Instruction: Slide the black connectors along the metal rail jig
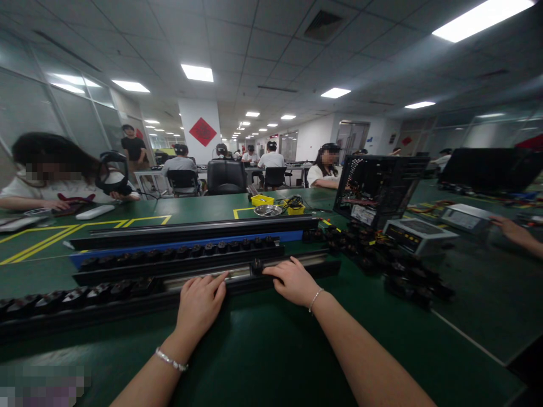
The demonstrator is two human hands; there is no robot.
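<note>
A long black rail (237, 276) with a pale metallic channel lies across the green table. My left hand (200, 305) rests on its near edge, index finger stretched along the channel and thumb apart, gripping nothing. In the channel sits a small black block-like module (257, 266). The index fingertip of my right hand (294, 281) touches or nearly touches its right side; the other fingers are spread over the rail. To the left, a row of similar black modules (99, 292) fills the rail. Their exact kind is too dark to tell.
Behind lie another module-filled rail (178, 257), a blue strip (292, 236) and a black bar (203, 227). Loose black modules (407, 277) heap at right, near a power supply (419, 236) and an open computer case (377, 189). Another person's hand (511, 229) reaches in at far right.
</note>
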